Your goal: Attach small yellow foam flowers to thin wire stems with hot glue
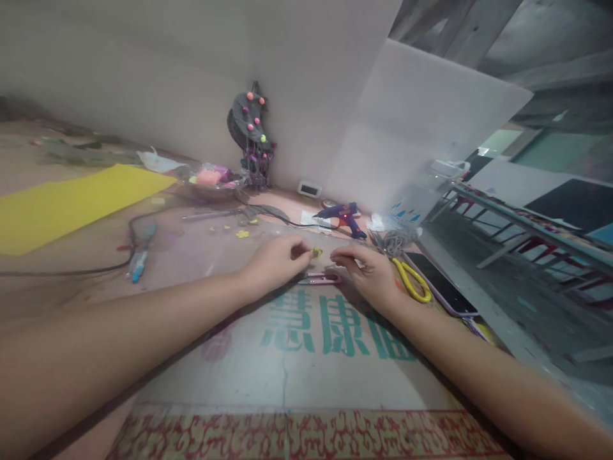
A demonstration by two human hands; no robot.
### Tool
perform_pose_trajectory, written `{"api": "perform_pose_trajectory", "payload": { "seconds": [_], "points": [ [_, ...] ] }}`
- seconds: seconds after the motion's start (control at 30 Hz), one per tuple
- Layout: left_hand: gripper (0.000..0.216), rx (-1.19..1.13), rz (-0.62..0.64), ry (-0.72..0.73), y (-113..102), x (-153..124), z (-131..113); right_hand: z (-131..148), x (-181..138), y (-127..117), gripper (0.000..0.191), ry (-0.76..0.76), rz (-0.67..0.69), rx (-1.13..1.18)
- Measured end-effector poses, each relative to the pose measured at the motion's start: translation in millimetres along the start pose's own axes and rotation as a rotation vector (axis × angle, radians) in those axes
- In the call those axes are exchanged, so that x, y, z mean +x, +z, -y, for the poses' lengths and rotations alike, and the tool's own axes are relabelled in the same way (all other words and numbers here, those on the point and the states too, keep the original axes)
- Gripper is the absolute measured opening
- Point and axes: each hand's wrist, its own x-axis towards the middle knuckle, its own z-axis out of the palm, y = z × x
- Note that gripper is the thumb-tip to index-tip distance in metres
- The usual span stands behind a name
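Note:
My left hand (282, 260) pinches a small yellow flower-like piece (317, 252) between thumb and fingertips. Facing it across a short gap is my right hand (366, 271), its thumb and fingers drawn together; whatever sits at those tips is too small to make out. Pink-handled thread snips (325, 279) lie on the board just below both hands. A flat yellow flower cutout (243, 234) rests beyond my left hand, with a few yellow scraps around it. Close to my right wrist are yellow-handled scissors (412, 281).
A blue glue gun (342, 216) with a lit red light lies behind the hands. A dark phone (443, 284) is at the right table edge. Yellow sheet (71, 201), blue pen (142, 255) and black cord occupy the left. A grey crescent ornament (244, 121) stands at the back.

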Motion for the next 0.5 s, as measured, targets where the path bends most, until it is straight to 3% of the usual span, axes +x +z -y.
{"api": "perform_pose_trajectory", "payload": {
  "seconds": [0.3,0.5],
  "points": [
    [0.021,0.085,0.036,0.097,-0.2,0.0,-1.1,2.4,-4.4,-1.6,0.021,-0.201,0.007,-0.217],
    [0.019,0.15,0.08,0.132,-1.0,0.4,-2.3,-2.2,-4.8,2.6,0.023,-0.311,0.013,-0.224]
  ]
}}
